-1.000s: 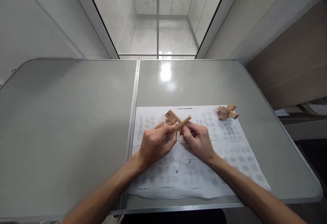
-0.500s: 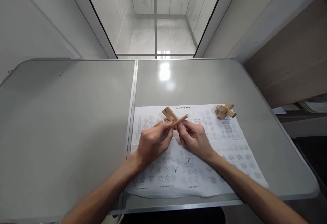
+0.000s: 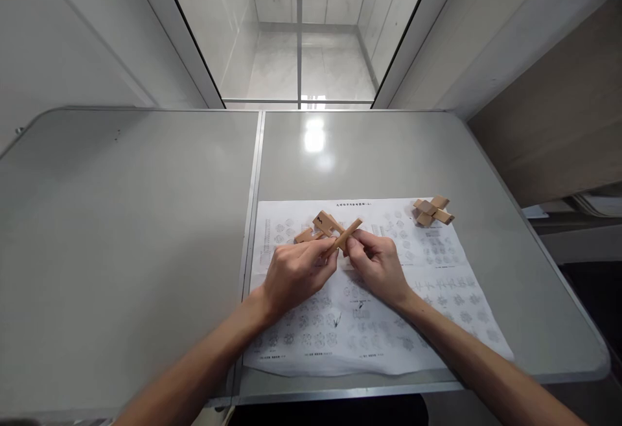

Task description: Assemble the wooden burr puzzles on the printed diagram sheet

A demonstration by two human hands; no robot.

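Both my hands hold a cluster of crossed wooden puzzle bars (image 3: 331, 228) just above a printed instruction sheet (image 3: 437, 283). My left hand (image 3: 296, 275) grips the bars from the left, fingers curled around them. Pinching a slanted bar at its near end, my right hand (image 3: 376, 267) meets them from the right. One notched piece sticks up at the back of the cluster. A small assembled wooden cross puzzle (image 3: 432, 212) lies on the sheet's far right corner, apart from my hands.
The sheet lies on the right half of a grey folding table (image 3: 126, 218) with a centre seam. A glass partition rises behind the table. The table's near edge runs just below the sheet; a wooden panel stands at the right.
The wooden cluster has tilted slightly in my fingers, and the notched piece sits lower. Both hands stay in nearly the same place.
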